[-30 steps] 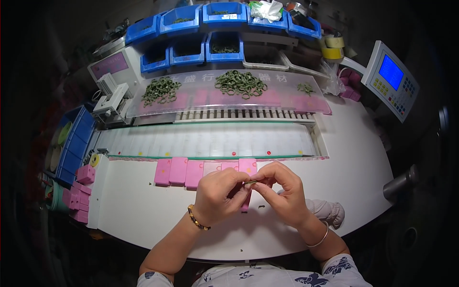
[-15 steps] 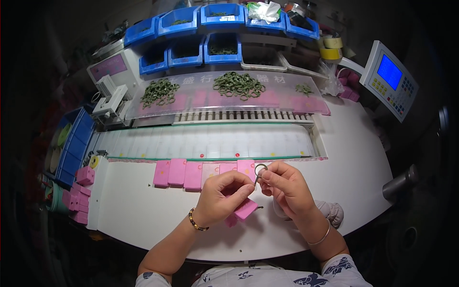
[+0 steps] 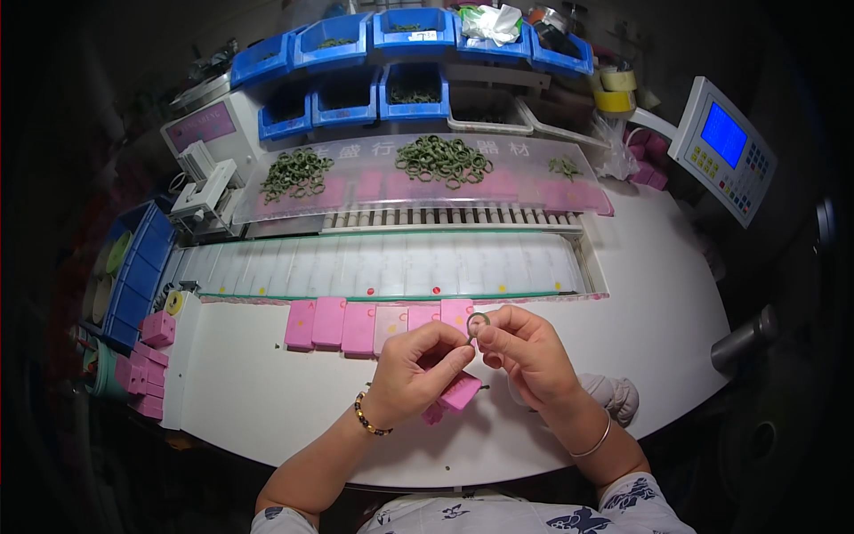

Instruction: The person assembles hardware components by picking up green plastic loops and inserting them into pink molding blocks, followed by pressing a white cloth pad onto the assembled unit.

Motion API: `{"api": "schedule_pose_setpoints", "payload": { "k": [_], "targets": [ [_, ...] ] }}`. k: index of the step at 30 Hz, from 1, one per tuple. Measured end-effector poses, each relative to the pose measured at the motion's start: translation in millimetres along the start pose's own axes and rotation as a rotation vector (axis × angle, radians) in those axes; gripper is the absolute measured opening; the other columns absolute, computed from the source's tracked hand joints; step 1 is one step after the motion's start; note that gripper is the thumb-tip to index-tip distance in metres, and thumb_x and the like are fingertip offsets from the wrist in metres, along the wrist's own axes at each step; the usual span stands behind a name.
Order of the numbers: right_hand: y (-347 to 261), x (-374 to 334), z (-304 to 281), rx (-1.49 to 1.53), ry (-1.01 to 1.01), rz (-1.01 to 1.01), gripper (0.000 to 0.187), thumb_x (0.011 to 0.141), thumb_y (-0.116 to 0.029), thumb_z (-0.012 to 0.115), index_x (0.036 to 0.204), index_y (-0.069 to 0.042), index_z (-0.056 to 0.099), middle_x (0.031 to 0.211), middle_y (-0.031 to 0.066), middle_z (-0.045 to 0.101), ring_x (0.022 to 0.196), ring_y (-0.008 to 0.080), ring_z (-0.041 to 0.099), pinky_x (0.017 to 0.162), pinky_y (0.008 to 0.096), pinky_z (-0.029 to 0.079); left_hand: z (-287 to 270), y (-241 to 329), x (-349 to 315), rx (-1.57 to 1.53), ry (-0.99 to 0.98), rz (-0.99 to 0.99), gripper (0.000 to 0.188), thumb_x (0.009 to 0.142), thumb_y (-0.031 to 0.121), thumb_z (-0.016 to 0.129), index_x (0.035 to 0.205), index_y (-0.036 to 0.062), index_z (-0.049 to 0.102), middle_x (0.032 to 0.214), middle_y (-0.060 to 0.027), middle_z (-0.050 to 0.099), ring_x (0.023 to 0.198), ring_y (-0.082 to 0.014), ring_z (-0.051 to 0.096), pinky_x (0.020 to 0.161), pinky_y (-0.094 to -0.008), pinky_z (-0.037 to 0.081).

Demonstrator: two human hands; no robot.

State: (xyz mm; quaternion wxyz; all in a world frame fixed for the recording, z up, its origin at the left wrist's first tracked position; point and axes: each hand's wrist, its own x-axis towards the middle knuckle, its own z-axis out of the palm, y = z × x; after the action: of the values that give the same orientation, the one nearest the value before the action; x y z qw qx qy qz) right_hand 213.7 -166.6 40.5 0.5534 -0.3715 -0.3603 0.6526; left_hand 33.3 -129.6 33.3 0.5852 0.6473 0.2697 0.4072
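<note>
Between my two hands is a dark green ring [image 3: 479,320] with a short stem below it. My right hand [image 3: 532,354] pinches the ring's side between thumb and fingertips. My left hand [image 3: 407,372] is closed, its thumb and forefinger pinching at the stem. Just beneath my left hand is a pink block [image 3: 461,392], partly hidden by the fingers; whether the hand touches it I cannot tell. A small dark piece [image 3: 484,387] shows at the block's right end. Behind my hands stands a row of pink blocks [image 3: 329,320].
Piles of green rings [image 3: 443,160] lie on a translucent shelf [image 3: 356,200] above a pale conveyor strip [image 3: 400,262]. Blue bins [image 3: 414,93] rise behind. A control panel [image 3: 725,147] stands right, beside a grey cylinder [image 3: 745,338]. Grey-white cloth [image 3: 614,396] lies by my right wrist.
Both hands have shifted slightly left, and the ring has moved left and a little lower with them. The grips look the same.
</note>
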Motion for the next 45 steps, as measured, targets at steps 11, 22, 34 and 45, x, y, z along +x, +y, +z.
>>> {"api": "schedule_pose_setpoints", "payload": {
  "k": [11,22,34,45],
  "targets": [
    [-2,0,5,0.034,0.004,0.032,0.013,0.090,-0.013,0.066,0.098,-0.006,0.061,0.094,0.0012,0.063,0.079,0.0059,0.054,0.065,0.0220,0.040,-6,0,0,-0.164,-0.051,-0.074,0.010,0.092,0.008,0.062,0.093,-0.0014,0.062,0.077,-0.0011,0.062,0.067,-0.0041,0.056,0.060,-0.0197,0.046],
    [-2,2,4,0.133,0.071,-0.036,0.025,0.096,-0.019,0.058,0.116,-0.005,0.052,0.107,0.0072,0.060,0.081,0.0087,0.056,0.065,0.0209,0.044,-30,3,9,-0.263,0.107,-0.199,0.010,0.090,0.012,0.065,0.093,0.0016,0.064,0.082,-0.0002,0.061,0.070,-0.0049,0.056,0.064,-0.0205,0.047],
    [-15,-15,9,-0.024,0.039,-0.010,0.023,0.091,-0.007,0.061,0.112,-0.003,0.054,0.099,0.0061,0.063,0.080,0.0086,0.055,0.065,0.0217,0.041,-120,64,25,0.216,-0.431,-0.642,0.011,0.089,0.012,0.064,0.091,0.0006,0.065,0.077,-0.0019,0.061,0.069,-0.0078,0.056,0.062,-0.0226,0.048],
    [-20,-33,4,-0.152,-0.013,-0.008,0.023,0.089,-0.001,0.062,0.110,-0.002,0.054,0.100,0.0067,0.063,0.088,0.0093,0.057,0.074,0.0226,0.045,-170,160,160,-0.031,0.254,-0.163,0.051,0.088,0.052,0.059,0.071,0.0041,0.064,0.064,-0.0050,0.058,0.048,-0.0130,0.048,0.033,-0.0317,0.046]
  ]
}}
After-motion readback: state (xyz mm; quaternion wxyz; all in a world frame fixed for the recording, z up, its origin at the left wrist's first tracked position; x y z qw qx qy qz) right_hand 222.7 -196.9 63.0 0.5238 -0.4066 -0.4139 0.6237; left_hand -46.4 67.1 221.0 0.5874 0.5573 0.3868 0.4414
